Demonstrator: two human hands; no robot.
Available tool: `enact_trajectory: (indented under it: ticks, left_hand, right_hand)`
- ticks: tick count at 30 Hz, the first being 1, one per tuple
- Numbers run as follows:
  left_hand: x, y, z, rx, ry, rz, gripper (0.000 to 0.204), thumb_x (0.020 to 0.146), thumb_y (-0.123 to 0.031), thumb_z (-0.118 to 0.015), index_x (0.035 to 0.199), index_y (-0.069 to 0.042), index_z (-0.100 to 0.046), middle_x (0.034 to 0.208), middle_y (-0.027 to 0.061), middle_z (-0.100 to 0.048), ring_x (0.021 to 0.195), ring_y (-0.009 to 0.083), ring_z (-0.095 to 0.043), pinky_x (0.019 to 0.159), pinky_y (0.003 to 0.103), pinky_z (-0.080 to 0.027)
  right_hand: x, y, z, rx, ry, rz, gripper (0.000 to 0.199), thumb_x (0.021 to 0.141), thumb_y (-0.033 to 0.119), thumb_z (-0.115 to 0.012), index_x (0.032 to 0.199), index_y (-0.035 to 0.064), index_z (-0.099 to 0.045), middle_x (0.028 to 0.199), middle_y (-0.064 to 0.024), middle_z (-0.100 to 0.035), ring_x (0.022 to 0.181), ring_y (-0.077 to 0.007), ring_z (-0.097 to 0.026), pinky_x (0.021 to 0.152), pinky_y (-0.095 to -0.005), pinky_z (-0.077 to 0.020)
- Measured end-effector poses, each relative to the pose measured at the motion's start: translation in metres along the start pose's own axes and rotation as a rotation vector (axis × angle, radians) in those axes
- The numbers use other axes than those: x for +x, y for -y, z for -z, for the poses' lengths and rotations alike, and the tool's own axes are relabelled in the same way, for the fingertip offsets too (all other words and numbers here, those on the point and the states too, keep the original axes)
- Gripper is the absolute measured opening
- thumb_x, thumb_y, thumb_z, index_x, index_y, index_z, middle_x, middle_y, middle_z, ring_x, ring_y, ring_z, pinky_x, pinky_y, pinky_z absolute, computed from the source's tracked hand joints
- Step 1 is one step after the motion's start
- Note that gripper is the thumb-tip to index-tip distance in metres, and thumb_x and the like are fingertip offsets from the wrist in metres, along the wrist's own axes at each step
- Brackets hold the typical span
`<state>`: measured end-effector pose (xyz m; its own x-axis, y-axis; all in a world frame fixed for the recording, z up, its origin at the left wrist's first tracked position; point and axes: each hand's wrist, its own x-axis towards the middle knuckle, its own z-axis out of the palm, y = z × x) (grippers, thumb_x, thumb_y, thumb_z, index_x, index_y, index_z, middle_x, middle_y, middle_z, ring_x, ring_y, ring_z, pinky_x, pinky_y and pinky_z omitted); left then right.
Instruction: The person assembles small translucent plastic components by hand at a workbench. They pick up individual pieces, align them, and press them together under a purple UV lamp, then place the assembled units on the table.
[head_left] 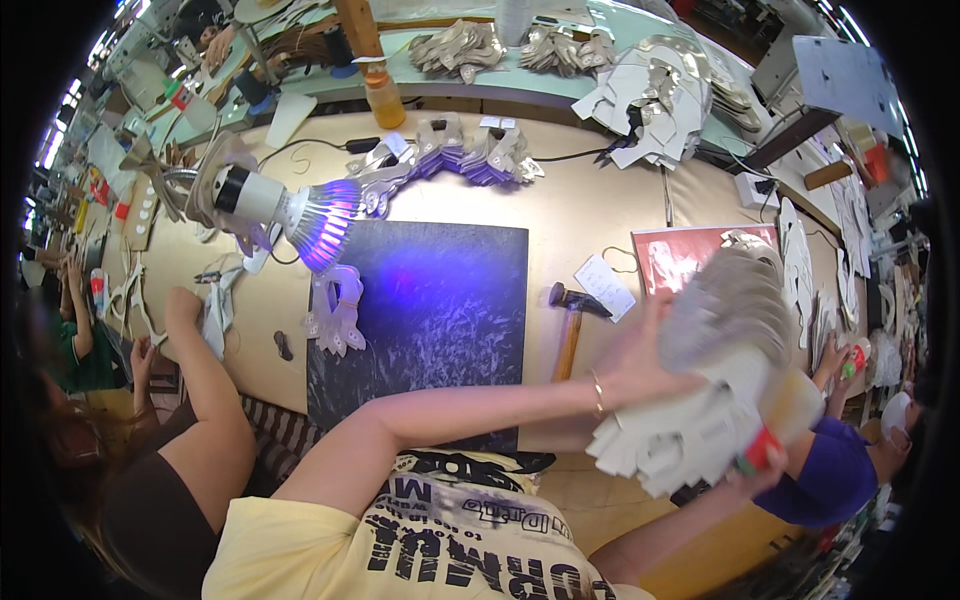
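Observation:
At the right, my left hand (655, 355) is closed around the edge of a fanned stack of grey and white shoe-upper pieces (690, 410), which is blurred at its top. My left arm reaches across in front of me to it. Just below the stack, my right hand (750, 475) grips a pale bottle with a red band (765, 445); motion smears the bottle. A few cut upper pieces (337, 310) lie at the left edge of the dark mat (440, 340).
A lamp (300, 220) casts violet light on the mat. Right of the mat lie a hammer (570, 335), a paper slip (605, 287) and a red sheet (690, 255). More stacked pieces (455, 155) stand behind. People sit close on both sides; one bare arm (210, 345) rests at left.

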<state>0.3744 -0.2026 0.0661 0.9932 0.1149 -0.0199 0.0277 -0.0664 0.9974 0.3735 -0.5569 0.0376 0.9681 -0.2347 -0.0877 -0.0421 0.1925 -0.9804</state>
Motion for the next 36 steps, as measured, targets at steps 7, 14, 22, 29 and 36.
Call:
enact_trajectory:
  ticks: [7, 14, 22, 29, 36]
  left_hand:
    - [0.025, 0.05, 0.054, 0.771, 0.181, -0.128, 0.071, 0.079, -0.047, -0.067, 0.126, 0.002, -0.045, 0.108, 0.0257, -0.058, 0.102, 0.0397, -0.057, 0.086, 0.046, -0.047]
    - [0.034, 0.077, 0.092, 0.981, 0.347, -0.229, 0.027, 0.082, -0.023, -0.068, 0.099, -0.003, -0.06, 0.108, 0.0167, -0.056, 0.106, 0.032, -0.055, 0.087, 0.043, -0.044]
    - [0.02, 0.063, 0.106, 1.085, 0.252, -0.111, 0.019, 0.079, -0.016, -0.068, 0.092, -0.002, -0.063, 0.098, 0.0177, -0.061, 0.104, 0.0305, -0.058, 0.089, 0.041, -0.044]
    - [-0.01, 0.05, 0.194, 0.776, -0.063, -0.311, 0.04, 0.083, -0.02, -0.066, 0.118, -0.002, -0.058, 0.12, 0.0203, -0.059, 0.115, 0.034, -0.055, 0.097, 0.041, -0.042]
    - [0.025, 0.072, 0.331, 0.94, -0.553, -0.153, 0.036, 0.083, -0.003, -0.055, 0.119, -0.004, -0.058, 0.116, 0.02, -0.059, 0.11, 0.0371, -0.056, 0.097, 0.045, -0.044]
  right_hand:
    - [0.037, -0.072, -0.065, 0.107, 0.117, -0.261, 0.056, 0.07, 0.013, -0.059, 0.124, 0.0006, -0.052, 0.113, -0.009, -0.059, 0.1, -0.0217, -0.058, 0.089, -0.032, -0.0453]
    - [0.04, -0.07, -0.07, 0.034, 0.172, -0.237, 0.06, 0.066, 0.016, -0.062, 0.124, 0.0007, -0.052, 0.113, -0.0092, -0.058, 0.102, -0.022, -0.057, 0.089, -0.0325, -0.0454]
    - [0.057, -0.08, -0.099, -0.024, 0.252, -0.321, 0.06, 0.069, 0.011, -0.058, 0.128, 0.0027, -0.051, 0.113, -0.0078, -0.056, 0.098, -0.0201, -0.056, 0.086, -0.0302, -0.0453]
    - [0.03, -0.007, -0.127, -0.488, 0.008, -0.016, 0.04, 0.088, 0.019, -0.059, 0.123, 0.0008, -0.054, 0.102, -0.0056, -0.059, 0.093, -0.0156, -0.057, 0.081, -0.0276, -0.0468]
    - [0.007, 0.016, -0.291, -0.57, 0.564, 0.148, 0.055, 0.08, 0.015, -0.067, 0.13, -0.0002, -0.051, 0.101, -0.0086, -0.064, 0.086, -0.0186, -0.062, 0.078, -0.0307, -0.0508]
